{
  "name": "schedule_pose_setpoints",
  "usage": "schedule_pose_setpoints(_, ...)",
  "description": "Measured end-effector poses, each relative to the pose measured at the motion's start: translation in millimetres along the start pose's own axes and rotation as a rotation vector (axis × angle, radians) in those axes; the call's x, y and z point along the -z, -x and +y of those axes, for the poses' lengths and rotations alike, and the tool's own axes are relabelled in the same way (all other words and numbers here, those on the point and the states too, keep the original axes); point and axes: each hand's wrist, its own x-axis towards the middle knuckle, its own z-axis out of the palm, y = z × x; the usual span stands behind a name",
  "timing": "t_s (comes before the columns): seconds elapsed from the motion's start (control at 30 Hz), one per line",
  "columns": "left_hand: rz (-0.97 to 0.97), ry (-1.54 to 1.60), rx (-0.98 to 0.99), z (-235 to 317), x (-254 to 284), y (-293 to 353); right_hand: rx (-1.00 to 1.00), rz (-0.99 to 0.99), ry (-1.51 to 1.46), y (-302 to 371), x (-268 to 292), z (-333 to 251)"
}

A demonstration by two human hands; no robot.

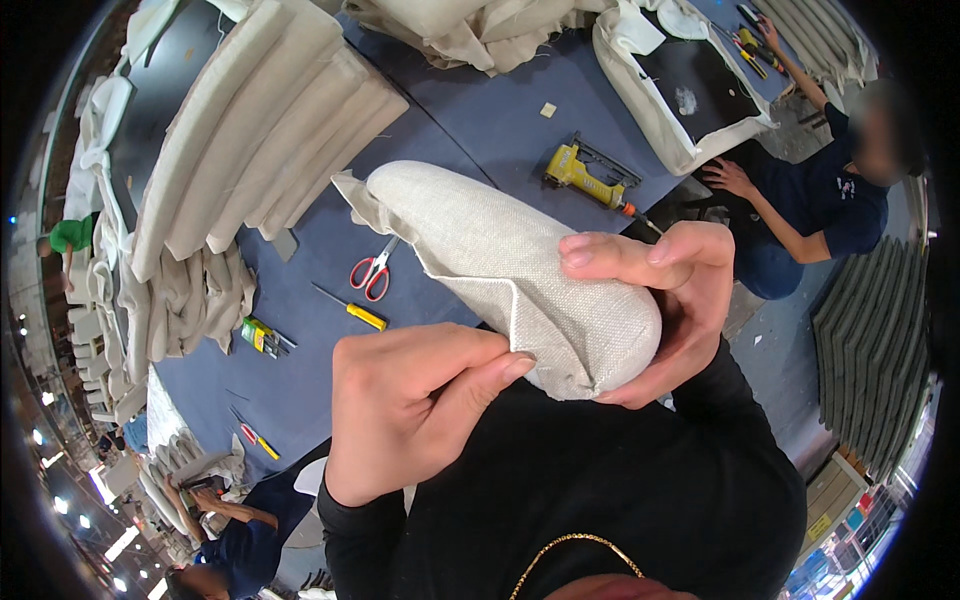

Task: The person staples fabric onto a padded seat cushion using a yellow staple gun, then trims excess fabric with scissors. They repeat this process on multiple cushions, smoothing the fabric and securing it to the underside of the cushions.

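Note:
A long padded piece covered in beige woven fabric is held up between my hands, its rounded end toward my right. My right hand wraps round that end, thumb side hidden behind it in part. Between thumb and forefinger, my left hand pinches a loose fold of the cover near the lower edge. Beyond the piece, on the blue-grey table, lie red-handled scissors and a screwdriver with a yellow handle. A yellow staple gun rests farther right, its hose running toward me.
Stacked beige padded panels stand at the left, with bunched fabric below. A fabric-covered frame lies at far right, near a co-worker. Another person works at lower left. Dark stacked panels stand on the right.

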Motion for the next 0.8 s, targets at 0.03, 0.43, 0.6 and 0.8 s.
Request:
schedule_pose_setpoints(0.03,0.000,-0.009,0.004,-1.8,0.8,2.1,-0.008,0.001,-0.003,-0.1,0.6,0.2)
schedule_pose_setpoints(0.43,0.089,0.123,0.010,-28.5,0.0,2.5,-0.096,0.014,-0.163,-3.5,7.3,4.7)
schedule_pose_setpoints(0.6,0.051,0.128,-0.027,-32.6,4.6,0.7,-0.045,-0.077,-0.184,-5.2,9.9,6.6)
schedule_pose_setpoints(0.8,0.049,0.143,-0.071,-46.8,6.0,3.0,-0.033,-0.299,-0.012,-23.9,23.0,-2.3)
